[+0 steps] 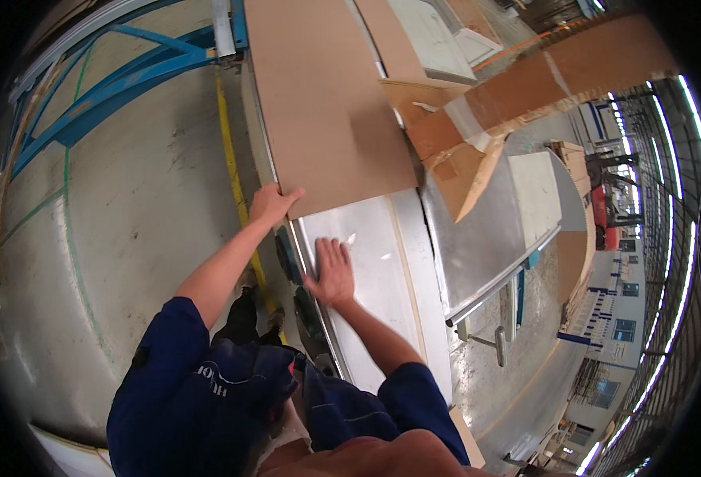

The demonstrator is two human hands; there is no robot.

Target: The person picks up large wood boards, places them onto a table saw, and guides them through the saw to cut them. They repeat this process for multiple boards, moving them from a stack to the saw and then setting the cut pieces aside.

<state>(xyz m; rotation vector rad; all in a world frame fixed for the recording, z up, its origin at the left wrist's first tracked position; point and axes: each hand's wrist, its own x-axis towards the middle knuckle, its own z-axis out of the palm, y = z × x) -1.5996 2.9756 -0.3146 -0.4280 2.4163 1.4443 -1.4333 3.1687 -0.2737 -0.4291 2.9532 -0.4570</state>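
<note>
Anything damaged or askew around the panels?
Yes: the long taped cardboard piece right of the flat brown sheet. Its lower edge looks ragged and its near end is bent into flaps, whereas the sheet at the left hand looks straight-edged.

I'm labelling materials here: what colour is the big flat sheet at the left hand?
The flat sheet is plain brown, best seen in the head view.

Factory hall: red forklift, yellow floor line, strip lights, metal roof.

Two hands, one large brown board, one red forklift.
</note>
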